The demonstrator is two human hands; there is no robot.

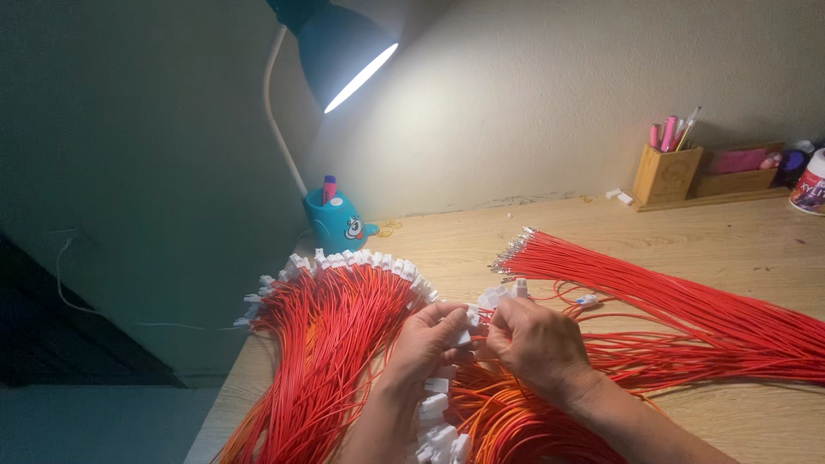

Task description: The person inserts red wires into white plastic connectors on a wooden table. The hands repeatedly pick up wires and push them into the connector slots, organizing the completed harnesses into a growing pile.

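My left hand (427, 341) and my right hand (534, 341) meet at the desk's near middle. The left hand pinches a small white plastic connector (464, 330). The right hand holds thin red wires (486, 320) against it. Left of my hands, a fan of red wires fitted with white connectors (344, 296) spreads out. A bundle of loose red wires with bare metal tips (653, 288) lies to the right. More white connectors (440, 425) lie under my left wrist.
A teal desk lamp (339, 219) with a cartoon base stands at the back left, its shade lit overhead. A wooden pen holder (666, 174) with pink pens and a wooden tray (737, 180) sit at the back right by the wall. The desk edge (225, 391) drops off on the left.
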